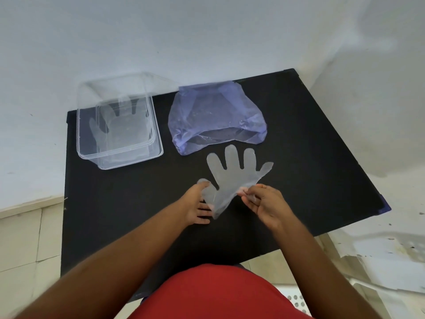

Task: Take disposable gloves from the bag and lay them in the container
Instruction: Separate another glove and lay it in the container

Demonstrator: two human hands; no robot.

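A clear disposable glove point(234, 173) is spread flat above the black table, fingers pointing away from me. My left hand point(197, 207) grips its cuff on the thumb side, and my right hand point(264, 203) pinches the other edge of the cuff. The translucent purple bag point(213, 113) lies just beyond the glove, its mouth facing me. At the far left stands the clear plastic container point(158, 146), with at least one glove point(119, 127) lying flat inside it.
The black table point(310, 157) is pushed against a white wall at the back. Its right corner and front edge drop to a tiled floor. Crumpled white sheets point(391, 261) lie on the floor at the right. My red shirt fills the bottom of the view.
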